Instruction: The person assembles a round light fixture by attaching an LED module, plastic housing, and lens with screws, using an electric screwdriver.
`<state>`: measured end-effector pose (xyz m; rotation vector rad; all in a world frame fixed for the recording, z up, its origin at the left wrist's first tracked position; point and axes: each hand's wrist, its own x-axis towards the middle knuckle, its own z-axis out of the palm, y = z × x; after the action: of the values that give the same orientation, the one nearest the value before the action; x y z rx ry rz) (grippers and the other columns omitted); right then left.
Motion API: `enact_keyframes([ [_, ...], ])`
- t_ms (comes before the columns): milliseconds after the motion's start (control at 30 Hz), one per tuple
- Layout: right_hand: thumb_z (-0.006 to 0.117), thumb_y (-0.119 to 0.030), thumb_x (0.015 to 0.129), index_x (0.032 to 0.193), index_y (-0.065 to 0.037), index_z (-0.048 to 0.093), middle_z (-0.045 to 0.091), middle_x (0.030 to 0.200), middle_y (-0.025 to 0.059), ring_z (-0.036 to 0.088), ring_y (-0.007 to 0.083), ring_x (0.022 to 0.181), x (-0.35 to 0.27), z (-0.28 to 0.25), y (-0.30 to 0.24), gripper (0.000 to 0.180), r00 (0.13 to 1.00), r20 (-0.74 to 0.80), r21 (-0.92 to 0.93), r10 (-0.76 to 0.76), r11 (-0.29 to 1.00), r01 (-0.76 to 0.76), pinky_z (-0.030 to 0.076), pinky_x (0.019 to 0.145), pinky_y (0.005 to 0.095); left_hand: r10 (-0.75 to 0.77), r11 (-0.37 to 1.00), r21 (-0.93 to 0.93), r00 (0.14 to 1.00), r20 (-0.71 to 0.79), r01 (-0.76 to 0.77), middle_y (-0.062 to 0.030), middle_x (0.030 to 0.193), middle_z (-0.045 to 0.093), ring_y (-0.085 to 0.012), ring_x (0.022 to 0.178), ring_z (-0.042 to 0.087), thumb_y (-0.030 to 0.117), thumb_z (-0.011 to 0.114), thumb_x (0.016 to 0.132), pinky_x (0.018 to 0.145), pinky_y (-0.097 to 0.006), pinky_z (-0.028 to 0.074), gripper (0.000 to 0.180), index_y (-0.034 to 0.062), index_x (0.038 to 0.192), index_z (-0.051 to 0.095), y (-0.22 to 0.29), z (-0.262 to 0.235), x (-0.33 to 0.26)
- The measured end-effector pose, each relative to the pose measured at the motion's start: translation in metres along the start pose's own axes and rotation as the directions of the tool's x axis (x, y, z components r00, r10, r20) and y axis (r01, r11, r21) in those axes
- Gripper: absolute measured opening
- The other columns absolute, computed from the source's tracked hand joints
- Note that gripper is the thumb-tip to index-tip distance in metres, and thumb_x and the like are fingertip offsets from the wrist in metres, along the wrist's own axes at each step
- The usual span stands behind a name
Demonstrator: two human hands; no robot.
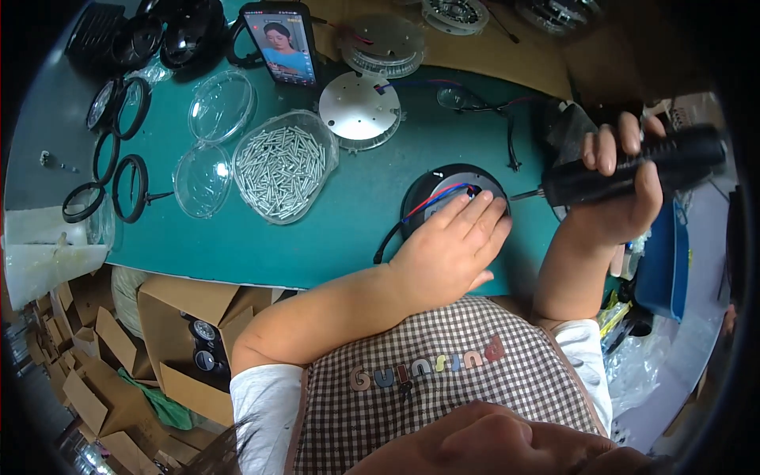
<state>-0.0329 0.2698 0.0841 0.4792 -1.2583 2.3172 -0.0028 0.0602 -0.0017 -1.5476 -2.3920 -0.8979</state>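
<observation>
My left hand [451,245] lies with its fingers stretched out over a round black lamp housing [415,191] on the table. Red and blue wires [438,195] cross the housing, and a black cable [386,240] leaves its left side. One small screw [438,174] shows near the far rim. On the right, my right hand [625,178] is wrapped round a black electric screwdriver [685,158]. The screwdriver lies nearly level, its thin bit [526,195] pointing left, close to the housing's right edge. What lies beneath my left fingers is hidden.
A clear tub of screws [328,166] stands left of the housing on the green table [356,229]. Beyond are a silver disc [360,107] and a phone [283,47]. Clear covers [222,107] and black rings [131,188] lie left; a blue bin [665,261] is right.
</observation>
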Motion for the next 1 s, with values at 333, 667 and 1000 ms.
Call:
enact_keyframes([
  [333,0.074,-0.073,0.073,0.131,-0.007,0.046,0.057,0.092,0.0056,0.058,0.019,0.07,-0.002,0.03,0.053,0.092,0.9,0.43,-0.047,-0.079,0.993,0.109,0.045,0.065,0.034,0.025,0.995,-0.1,0.997,0.068,-0.018,-0.0246,0.138,0.054,-0.038,0.132,0.047,0.034,0.057,0.087,0.116,-0.05,0.032,0.057,-0.0047,0.13,0.058,-0.005,0.006,-0.002],
  [667,0.073,-0.075,0.073,0.129,-0.007,0.045,0.056,0.088,0.0056,0.057,0.0188,0.066,-0.005,0.029,0.065,0.093,0.91,0.407,-0.094,-0.084,0.987,0.133,0.046,0.062,0.0335,0.038,0.993,-0.111,0.999,0.015,-0.036,-0.0248,0.135,0.056,-0.038,0.13,0.049,0.03,0.049,0.089,0.116,-0.051,0.032,0.051,-0.0042,0.125,0.06,-0.007,0.012,-0.004],
  [1000,0.072,-0.078,0.07,0.126,-0.008,0.046,0.056,0.084,0.0051,0.057,0.0185,0.062,-0.009,0.038,0.065,0.093,0.915,0.395,-0.157,-0.084,0.975,0.157,0.046,0.06,0.0333,0.01,0.985,-0.171,1.0,-0.018,-0.012,-0.0164,0.125,0.061,-0.0312,0.126,0.052,0.034,0.072,0.077,0.115,-0.049,0.033,0.052,0.0011,0.117,0.065,-0.008,0.007,-0.002],
])
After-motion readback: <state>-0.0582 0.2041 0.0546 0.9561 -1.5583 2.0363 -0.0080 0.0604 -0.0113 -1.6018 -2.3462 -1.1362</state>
